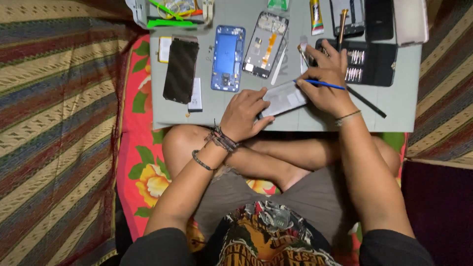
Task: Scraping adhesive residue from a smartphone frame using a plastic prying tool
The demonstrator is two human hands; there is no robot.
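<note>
So I'm sitting cross-legged with the grey work mat (394,106) across my knees, and my left hand (244,114) is pressing down on the near end of a flat grey phone part (285,97) — looks like a back cover or battery, can't tell which — lying tilted at the front edge of the mat. Those fingers are curled and close together, with the fingertips on the part pinning it in place. My right hand (327,83) is right beside it at the part's far end, thumb and forefinger pinching a thin blue tool (322,84) like a pen, its tip resting on the upper right corner of the part. A long black stick (365,102) pokes out from under that hand toward the right. Just behind my right hand sits a black case of screwdriver bits (369,61), touching my knuckles as far as I can see. Further back on the mat — a blue phone frame (228,58), an opened phone with its insides showing (266,44), and a black screen panel (180,69) off to the left, all well apart from what I'm holding. A glue tube (316,17) lies at the top edge.
</note>
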